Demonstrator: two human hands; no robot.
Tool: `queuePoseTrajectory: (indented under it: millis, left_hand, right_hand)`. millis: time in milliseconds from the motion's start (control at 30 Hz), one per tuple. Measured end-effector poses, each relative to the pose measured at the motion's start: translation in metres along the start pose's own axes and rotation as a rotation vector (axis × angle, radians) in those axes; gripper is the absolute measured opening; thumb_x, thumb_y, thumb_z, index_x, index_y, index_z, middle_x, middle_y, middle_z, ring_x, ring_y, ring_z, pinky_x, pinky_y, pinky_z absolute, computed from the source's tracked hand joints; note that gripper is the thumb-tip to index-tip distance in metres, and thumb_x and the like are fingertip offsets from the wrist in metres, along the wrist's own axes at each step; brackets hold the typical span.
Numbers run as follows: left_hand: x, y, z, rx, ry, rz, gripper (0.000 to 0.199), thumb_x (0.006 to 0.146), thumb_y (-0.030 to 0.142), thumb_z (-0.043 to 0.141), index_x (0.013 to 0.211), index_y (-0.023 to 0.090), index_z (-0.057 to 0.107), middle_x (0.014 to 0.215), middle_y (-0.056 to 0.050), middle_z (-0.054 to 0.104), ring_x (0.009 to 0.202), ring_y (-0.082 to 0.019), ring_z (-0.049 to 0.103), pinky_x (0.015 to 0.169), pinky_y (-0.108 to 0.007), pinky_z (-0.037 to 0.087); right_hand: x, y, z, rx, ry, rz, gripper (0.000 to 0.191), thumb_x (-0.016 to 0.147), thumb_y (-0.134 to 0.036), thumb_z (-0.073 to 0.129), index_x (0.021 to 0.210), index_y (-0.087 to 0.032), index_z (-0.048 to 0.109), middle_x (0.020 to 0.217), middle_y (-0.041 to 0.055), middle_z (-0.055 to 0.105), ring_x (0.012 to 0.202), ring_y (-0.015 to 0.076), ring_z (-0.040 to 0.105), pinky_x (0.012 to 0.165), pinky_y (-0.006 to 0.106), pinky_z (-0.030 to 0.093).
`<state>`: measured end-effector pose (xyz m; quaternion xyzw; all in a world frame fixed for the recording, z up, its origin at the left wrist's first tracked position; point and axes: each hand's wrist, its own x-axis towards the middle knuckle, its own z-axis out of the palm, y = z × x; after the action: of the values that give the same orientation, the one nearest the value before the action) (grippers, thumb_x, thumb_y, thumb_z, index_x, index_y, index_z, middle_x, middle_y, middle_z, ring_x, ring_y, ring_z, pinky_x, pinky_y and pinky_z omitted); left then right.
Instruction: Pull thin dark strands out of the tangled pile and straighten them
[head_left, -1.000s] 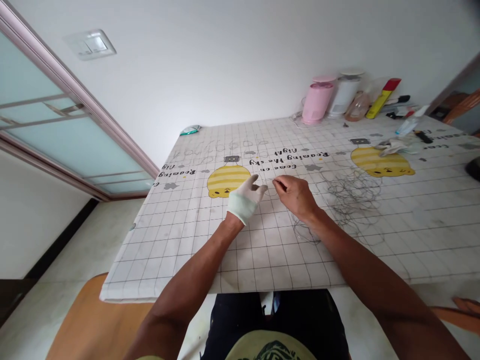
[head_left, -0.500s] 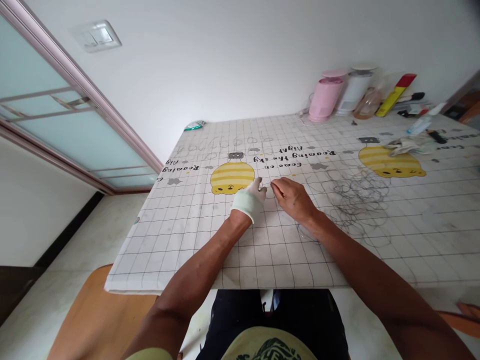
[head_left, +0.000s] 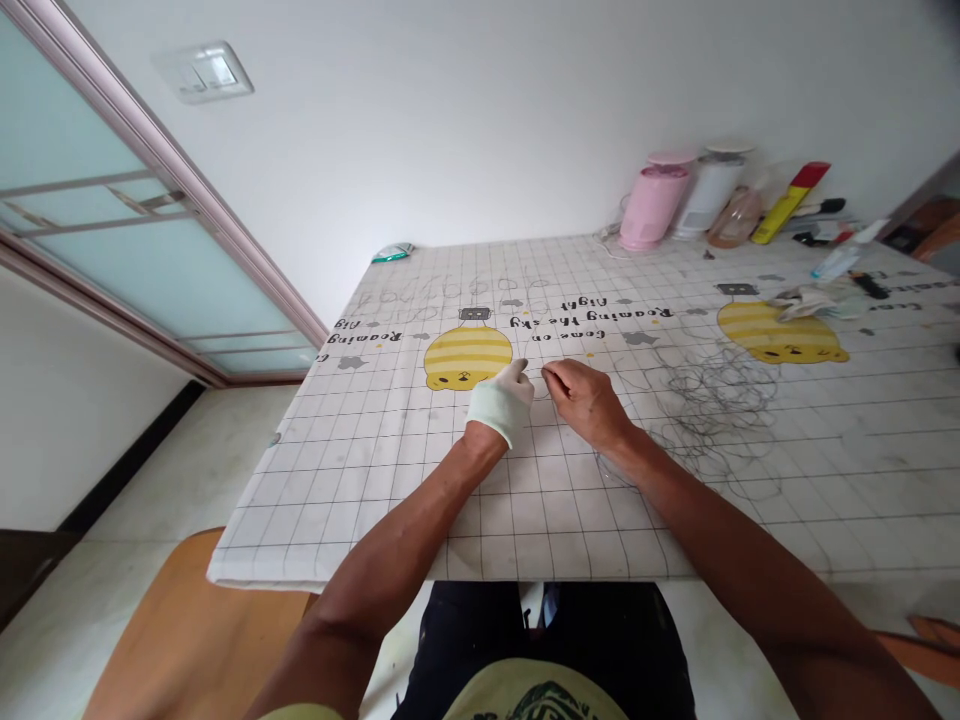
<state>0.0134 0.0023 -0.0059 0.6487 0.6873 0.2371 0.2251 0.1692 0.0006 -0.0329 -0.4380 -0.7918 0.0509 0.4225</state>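
Note:
My left hand wears a white glove with a pale green cuff. Its fingers are drawn together over the table, just beside the yellow printed bear balloon. What they hold, if anything, is too small to make out. Bare and closed in a pinch, my right hand is a short gap to the right, fingertips facing the glove. Anything between those fingertips is likewise too fine to tell. A loose tangle of thin dark strands, like wire or thread, lies right of my right hand. Some thin loops curve out beside my right wrist.
Curled strands lie in rows at the back left, near a green-and-white packet. A pink cylinder, a white cylinder, a bottle and a yellow-red box line the wall. A crumpled glove-like cloth lies at right.
My left hand's gloved fingers, spread apart earlier, have come together. My right hand keeps its pinch in nearly the same place. The view has shifted slightly.

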Motion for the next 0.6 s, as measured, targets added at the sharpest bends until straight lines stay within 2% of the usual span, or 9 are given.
queuePoseTrajectory:
  millis: [133, 233, 333, 500, 600]
  left_hand:
    - [0.003, -0.003, -0.003, -0.027, 0.000, 0.020, 0.048, 0.097, 0.033, 0.052, 0.143, 0.023, 0.065, 0.114, -0.008, 0.079, 0.113, -0.026, 0.071, 0.102, -0.034, 0.051]
    - [0.004, -0.003, -0.005, -0.069, -0.037, 0.027, 0.055, 0.095, 0.028, 0.053, 0.148, 0.018, 0.059, 0.106, -0.008, 0.079, 0.108, -0.024, 0.072, 0.099, -0.031, 0.051]
    - [0.003, -0.002, -0.008, -0.097, -0.077, 0.035, 0.056, 0.095, 0.025, 0.052, 0.151, 0.016, 0.055, 0.107, -0.008, 0.078, 0.106, -0.021, 0.072, 0.096, -0.028, 0.051]
    - [0.006, -0.003, -0.010, -0.134, -0.102, 0.051, 0.053, 0.098, 0.038, 0.052, 0.147, 0.019, 0.059, 0.109, -0.007, 0.078, 0.107, -0.023, 0.072, 0.099, -0.031, 0.051]
    - [0.011, -0.006, -0.008, -0.192, -0.132, -0.037, 0.052, 0.098, 0.042, 0.051, 0.144, 0.019, 0.062, 0.104, -0.006, 0.079, 0.090, -0.020, 0.075, 0.092, -0.031, 0.055]
  right_hand:
    - [0.002, 0.007, -0.002, -0.002, 0.025, 0.030, 0.026, 0.105, -0.025, 0.048, 0.087, -0.022, 0.066, 0.077, 0.0053, 0.064, 0.070, 0.0189, 0.056, 0.065, 0.033, 0.040]
    - [0.004, 0.013, -0.006, -0.025, 0.046, 0.057, 0.025, 0.105, -0.026, 0.049, 0.088, -0.022, 0.068, 0.077, 0.0056, 0.064, 0.071, 0.0196, 0.057, 0.065, 0.033, 0.040]
    - [0.006, 0.017, -0.011, -0.065, 0.048, 0.054, 0.024, 0.105, -0.025, 0.049, 0.089, -0.021, 0.068, 0.079, 0.0059, 0.064, 0.072, 0.0195, 0.057, 0.066, 0.033, 0.040]
    - [0.003, 0.015, -0.010, -0.170, -0.001, -0.052, 0.026, 0.106, -0.021, 0.046, 0.089, -0.019, 0.066, 0.081, 0.0059, 0.062, 0.072, 0.0183, 0.053, 0.063, 0.032, 0.036]
    - [-0.001, 0.008, -0.006, -0.227, -0.053, -0.130, 0.029, 0.107, -0.019, 0.044, 0.085, -0.019, 0.063, 0.078, 0.0053, 0.058, 0.069, 0.0177, 0.048, 0.060, 0.033, 0.031]
